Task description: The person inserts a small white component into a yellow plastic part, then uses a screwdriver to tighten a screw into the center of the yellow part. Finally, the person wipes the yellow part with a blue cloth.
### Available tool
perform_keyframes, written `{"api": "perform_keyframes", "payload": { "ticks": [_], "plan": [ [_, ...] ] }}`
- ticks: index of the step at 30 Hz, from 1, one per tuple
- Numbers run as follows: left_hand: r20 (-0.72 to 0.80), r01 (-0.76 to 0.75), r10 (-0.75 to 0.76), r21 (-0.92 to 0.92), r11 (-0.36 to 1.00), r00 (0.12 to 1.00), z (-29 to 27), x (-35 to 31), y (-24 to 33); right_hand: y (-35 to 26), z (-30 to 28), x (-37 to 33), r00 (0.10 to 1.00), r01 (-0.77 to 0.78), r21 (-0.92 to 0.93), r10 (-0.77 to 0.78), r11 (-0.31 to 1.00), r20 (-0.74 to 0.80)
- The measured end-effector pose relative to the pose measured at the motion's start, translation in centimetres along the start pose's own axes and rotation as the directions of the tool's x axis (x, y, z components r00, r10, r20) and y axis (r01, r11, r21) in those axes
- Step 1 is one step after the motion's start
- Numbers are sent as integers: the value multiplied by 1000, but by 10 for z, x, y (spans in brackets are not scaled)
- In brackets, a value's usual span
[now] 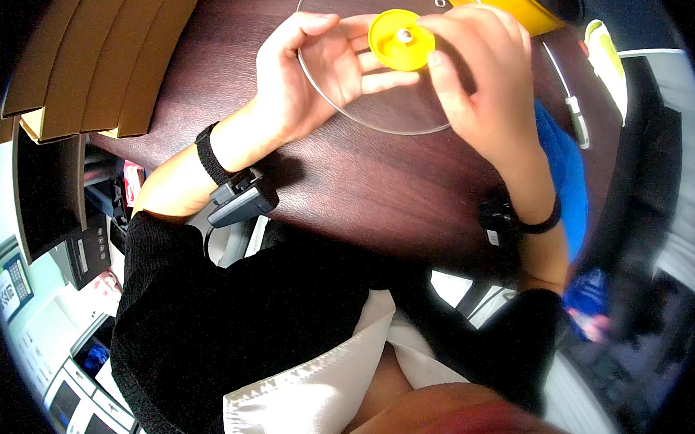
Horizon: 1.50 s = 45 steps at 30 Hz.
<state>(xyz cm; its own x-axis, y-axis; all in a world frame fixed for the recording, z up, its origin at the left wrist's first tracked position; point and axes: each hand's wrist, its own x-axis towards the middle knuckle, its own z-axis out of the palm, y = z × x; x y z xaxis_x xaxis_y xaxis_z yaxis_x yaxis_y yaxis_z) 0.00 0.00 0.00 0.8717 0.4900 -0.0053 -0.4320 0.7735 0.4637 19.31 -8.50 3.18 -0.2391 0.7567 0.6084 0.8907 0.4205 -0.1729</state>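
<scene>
A round clear glass lid (pixel 405 111) with a thin metal rim spans the space under my hands. Near its middle is a yellow round knob (pixel 386 49) with a small metal screw in its centre. Palm up, my left hand (pixel 323 65) shows through the glass; its fingers reach behind the knob and hold up the lid, and its thumb is apart. From the right, my right hand (pixel 482 75) comes in over the glass, slightly blurred. Its thumb and index finger grip the knob's edge; the other fingers are curled.
The dark brown table (pixel 364 187) has a yellow pot (pixel 538 14) at the far right. A screwdriver (pixel 575 122) with a pale handle lies right of my hand, near blue cloth (pixel 562 176). Brown cardboard (pixel 107 47) stands at the left. A small metal ring (pixel 440 2) lies beyond the knob.
</scene>
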Motion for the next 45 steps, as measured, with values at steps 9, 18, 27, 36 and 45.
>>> {"api": "perform_keyframes", "payload": {
  "ticks": [9, 18, 27, 36, 45],
  "plan": [
    [-39, 4, 1, 144, 989, 999, 2, 0, 2, -7, 2, 1, 997, 51, -26, -50, 998, 50],
    [-36, -7, 13, 163, 987, 999, -1, -2, 2, -10, 4, 0, 995, 70, -40, -67, 997, 74],
    [-74, -63, 78, 189, 980, 994, -5, -1, -1, -10, 7, 1, 992, 78, -35, -75, 996, 99],
    [30, -86, 80, 339, 937, 996, -4, -5, -6, -5, 8, 1, 1000, -8, -7, 8, 1000, -17],
    [31, -70, 64, 296, 953, 997, -4, -6, -7, -7, 4, 4, 1000, 14, 0, -14, 1000, 14]
  ]
}}
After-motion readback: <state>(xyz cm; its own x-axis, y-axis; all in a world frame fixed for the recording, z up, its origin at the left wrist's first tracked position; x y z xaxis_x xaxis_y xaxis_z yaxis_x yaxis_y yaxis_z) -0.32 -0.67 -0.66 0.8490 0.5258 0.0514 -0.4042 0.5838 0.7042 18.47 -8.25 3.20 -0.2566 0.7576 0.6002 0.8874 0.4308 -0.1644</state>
